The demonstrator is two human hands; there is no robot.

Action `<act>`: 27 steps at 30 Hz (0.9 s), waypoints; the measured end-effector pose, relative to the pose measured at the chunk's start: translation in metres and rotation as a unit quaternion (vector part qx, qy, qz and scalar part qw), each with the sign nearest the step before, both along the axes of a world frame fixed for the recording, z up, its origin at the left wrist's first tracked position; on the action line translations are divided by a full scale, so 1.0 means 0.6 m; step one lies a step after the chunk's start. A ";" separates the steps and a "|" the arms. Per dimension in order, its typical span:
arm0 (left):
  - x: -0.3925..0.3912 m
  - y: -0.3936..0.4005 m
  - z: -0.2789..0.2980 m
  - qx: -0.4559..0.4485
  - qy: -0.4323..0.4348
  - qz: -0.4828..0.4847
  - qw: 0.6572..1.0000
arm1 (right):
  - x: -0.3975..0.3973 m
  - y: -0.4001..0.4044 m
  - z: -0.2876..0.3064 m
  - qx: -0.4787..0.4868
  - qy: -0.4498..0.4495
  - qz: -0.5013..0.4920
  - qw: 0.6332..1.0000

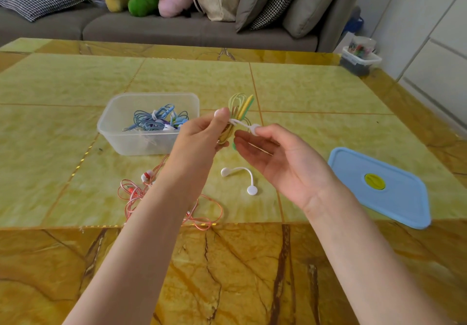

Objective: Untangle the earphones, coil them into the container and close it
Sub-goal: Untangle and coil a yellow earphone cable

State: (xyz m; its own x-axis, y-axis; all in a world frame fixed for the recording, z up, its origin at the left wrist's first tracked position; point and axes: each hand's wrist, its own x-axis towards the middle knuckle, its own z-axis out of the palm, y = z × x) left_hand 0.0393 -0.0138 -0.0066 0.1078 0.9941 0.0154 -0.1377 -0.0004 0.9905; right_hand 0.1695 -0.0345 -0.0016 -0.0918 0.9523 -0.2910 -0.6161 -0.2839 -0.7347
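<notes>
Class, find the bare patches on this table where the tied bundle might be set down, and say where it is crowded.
Free: tabletop left of the clear plastic container; the stretch between the white silicone tie and the blue lid. Crowded: around the tangled pink earphones by the near edge.

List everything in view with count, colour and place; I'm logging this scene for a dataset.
container: 1, clear plastic, open, on the table's left half
blue earphones: 1 bundle, blue, inside the container
yellow-green earphones: 1 coil, held above the table
white tie: 1, wrapped round the held coil
spare white tie: 1, on the table below the hands
pink earphones: 1 loose tangle, near table edge, partly under the left forearm
lid: 1, blue with yellow centre, on the table's right
table: 1, yellow-green tiled
sofa: 1, grey, behind the table, with cushions and plush toys
left hand: 1, grips the coil
right hand: 1, pinches the tie's end
</notes>
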 end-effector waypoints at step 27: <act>0.004 -0.018 0.011 -0.098 -0.109 -0.048 0.988 | 0.003 0.000 -0.011 0.022 -0.054 0.012 0.998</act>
